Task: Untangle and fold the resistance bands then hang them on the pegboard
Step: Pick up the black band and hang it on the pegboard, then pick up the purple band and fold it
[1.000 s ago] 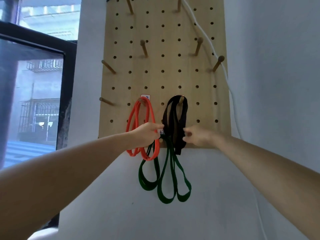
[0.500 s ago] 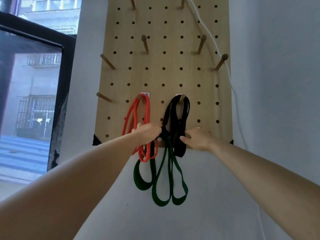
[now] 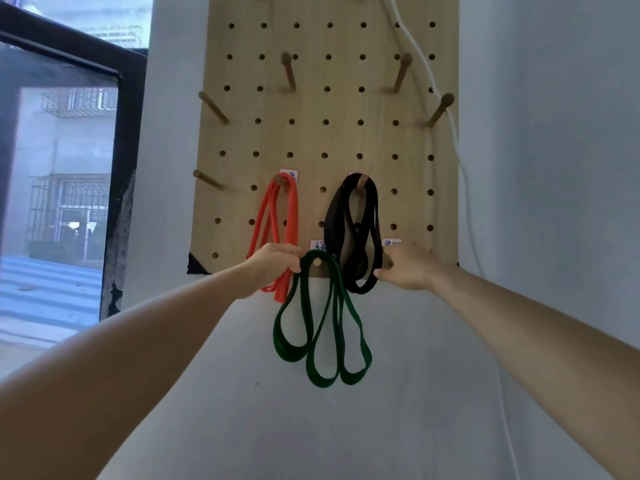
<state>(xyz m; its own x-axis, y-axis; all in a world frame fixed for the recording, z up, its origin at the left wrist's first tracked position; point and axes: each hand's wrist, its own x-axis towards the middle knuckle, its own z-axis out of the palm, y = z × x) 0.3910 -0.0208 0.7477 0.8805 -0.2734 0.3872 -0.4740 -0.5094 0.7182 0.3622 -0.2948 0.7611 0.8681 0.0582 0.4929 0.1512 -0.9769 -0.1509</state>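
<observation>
Change over the last second is small, but it matters. The green band (image 3: 320,382) now sits with its top loop over the lower peg (image 3: 316,262), and I can see the peg's tip poking out just beside the left grip (image 3: 273,268). A second ago that tip was hidden behind the bunched band.

The left grip is clenched on the band's upper left strand, right at the peg. The orange band (image 3: 293,216) runs behind that grip and comes out below it. I cannot tell from my feed whether it is caught in the same hold.

The right grip (image 3: 407,268) has let go. Earlier its fingers were pinched in among the black and green strands. Now they are spread and relaxed, with the thumb tip just touching the lower edge of the black band (image 3: 333,220) and the other fingers against the bottom of the pegboard (image 3: 343,105).

Between the two grips the green band hangs in three long loops, reaching well below the board against the wall. Above the left grip the orange band hangs from its own peg. Above and just inside the right grip, the black band hangs from another.

My reading is that all three bands are on pegs, so the hanging step looks nearly done. What remains is to release the left grip cleanly, without dragging the green loop off its short peg or pulling the orange band along.
</observation>
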